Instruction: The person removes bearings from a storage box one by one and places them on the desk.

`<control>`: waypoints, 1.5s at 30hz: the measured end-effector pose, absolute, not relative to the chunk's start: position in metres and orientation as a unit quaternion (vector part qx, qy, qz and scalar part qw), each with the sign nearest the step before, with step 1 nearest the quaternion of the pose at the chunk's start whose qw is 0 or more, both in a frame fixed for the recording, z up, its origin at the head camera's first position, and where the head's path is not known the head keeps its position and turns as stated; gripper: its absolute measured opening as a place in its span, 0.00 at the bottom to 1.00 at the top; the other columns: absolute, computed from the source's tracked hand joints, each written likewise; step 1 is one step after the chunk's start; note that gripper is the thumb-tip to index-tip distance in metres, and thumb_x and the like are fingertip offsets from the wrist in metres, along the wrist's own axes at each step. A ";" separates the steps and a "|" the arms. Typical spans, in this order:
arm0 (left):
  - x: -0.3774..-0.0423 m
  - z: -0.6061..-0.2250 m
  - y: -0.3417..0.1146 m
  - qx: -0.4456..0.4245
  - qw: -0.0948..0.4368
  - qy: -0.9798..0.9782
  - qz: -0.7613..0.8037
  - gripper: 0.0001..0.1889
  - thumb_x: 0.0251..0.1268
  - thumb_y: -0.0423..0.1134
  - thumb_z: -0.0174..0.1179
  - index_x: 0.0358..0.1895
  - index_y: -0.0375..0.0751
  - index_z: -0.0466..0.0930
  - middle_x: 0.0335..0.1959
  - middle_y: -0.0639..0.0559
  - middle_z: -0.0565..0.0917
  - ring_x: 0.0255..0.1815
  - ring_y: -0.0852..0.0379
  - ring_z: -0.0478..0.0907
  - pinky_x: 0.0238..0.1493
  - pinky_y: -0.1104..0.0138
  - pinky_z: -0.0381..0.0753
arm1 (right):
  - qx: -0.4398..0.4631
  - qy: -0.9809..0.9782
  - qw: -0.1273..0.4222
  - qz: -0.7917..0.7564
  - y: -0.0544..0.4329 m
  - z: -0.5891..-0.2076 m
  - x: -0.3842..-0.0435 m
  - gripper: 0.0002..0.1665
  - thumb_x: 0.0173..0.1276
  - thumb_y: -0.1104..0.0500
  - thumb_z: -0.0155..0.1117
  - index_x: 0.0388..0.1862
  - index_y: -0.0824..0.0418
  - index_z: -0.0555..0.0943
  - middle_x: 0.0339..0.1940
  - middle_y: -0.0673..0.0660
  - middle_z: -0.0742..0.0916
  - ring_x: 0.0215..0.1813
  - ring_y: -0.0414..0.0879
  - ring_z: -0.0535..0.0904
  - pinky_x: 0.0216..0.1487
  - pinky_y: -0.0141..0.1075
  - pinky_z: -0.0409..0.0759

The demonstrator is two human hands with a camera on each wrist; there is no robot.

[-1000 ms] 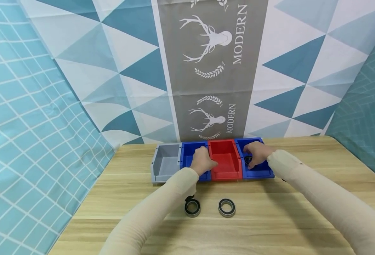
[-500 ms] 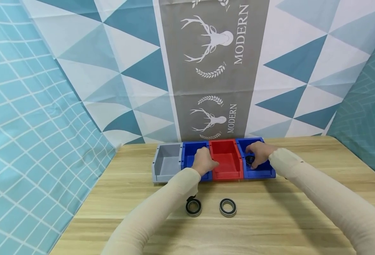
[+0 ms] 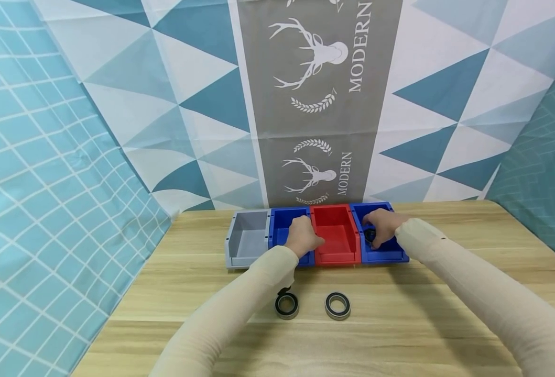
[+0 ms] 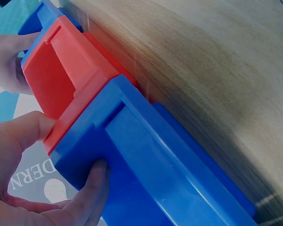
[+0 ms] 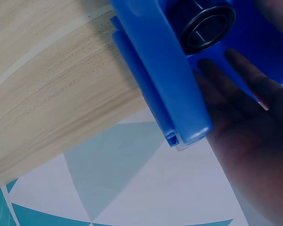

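My left hand (image 3: 303,237) reaches over the left blue bin (image 3: 277,234). In the left wrist view the thumb (image 4: 40,125) lies at the red bin's (image 4: 49,75) edge and a fingertip (image 4: 101,170) dips into the blue bin; nothing else shows between them. My right hand (image 3: 383,226) is inside the right blue bin (image 3: 384,255), around a dark ring-shaped bearing (image 5: 207,26). Its fingers (image 5: 226,87) are spread and extended, apart from the bearing in the right wrist view. The thumb side is partly cut off there.
Two bearings lie on the wooden table (image 3: 400,335) before the bins: a left bearing (image 3: 286,306) and a right bearing (image 3: 337,306). A small black piece (image 3: 284,291), partly behind the left sleeve, adjoins the first. A grey bin (image 3: 249,243) ends the row; patterned cloth hangs behind.
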State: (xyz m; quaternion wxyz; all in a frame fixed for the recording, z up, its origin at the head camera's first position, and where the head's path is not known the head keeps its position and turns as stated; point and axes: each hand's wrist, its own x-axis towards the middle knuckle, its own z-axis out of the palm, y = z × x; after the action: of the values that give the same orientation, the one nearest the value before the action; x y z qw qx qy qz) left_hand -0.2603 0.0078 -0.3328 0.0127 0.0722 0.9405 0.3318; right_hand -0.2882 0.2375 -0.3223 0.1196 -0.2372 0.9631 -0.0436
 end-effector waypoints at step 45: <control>-0.261 -0.333 0.010 0.072 0.023 0.944 0.322 0.13 0.54 0.34 0.69 0.17 0.38 0.75 0.13 0.49 0.76 0.15 0.57 0.73 0.23 0.71 0.78 | -0.221 0.961 0.162 -0.037 0.235 -0.331 -0.298 0.34 0.43 0.60 0.79 0.50 0.66 0.77 0.46 0.61 0.85 0.46 0.51 0.80 0.54 0.51 0.80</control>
State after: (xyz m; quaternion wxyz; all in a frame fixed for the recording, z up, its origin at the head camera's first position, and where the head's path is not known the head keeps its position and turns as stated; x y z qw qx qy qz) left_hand -0.2613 0.0102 -0.3327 0.0234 0.0717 0.9437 0.3222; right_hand -0.2980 0.2348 -0.3307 0.1616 -0.2212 0.9610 -0.0374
